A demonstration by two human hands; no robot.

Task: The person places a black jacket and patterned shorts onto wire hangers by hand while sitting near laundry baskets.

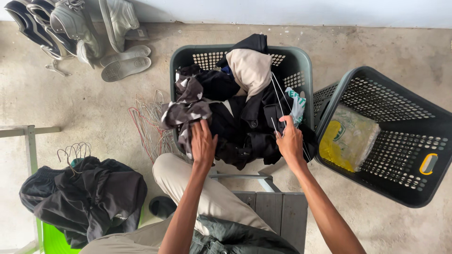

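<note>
Head view, looking down on a bare concrete floor [84,103]. Left hand [203,143]: fingers closed on a dark garment with pale patches [184,109], at the near left rim of a grey-green perforated plastic laundry basket [301,63]. Right hand [290,141]: fingers pinched shut around a thin white wire hanger [278,96], whose wires run up over the heaped clothes; hand sits at the near right part of that basket. Basket contents: black clothing [245,127], one beige garment [249,68] on top, a white-and-green patterned piece [296,104] against the right wall. Second dark green perforated basket [400,146], tilted, just right of the first, holding a yellow-and-clear plastic bag [348,136]. Loose wire hangers [148,120] on the floor left of the first basket. Dark clothes on hangers [87,193], lower left. Grey shoes and insoles [89,28], upper left by the wall.
</note>
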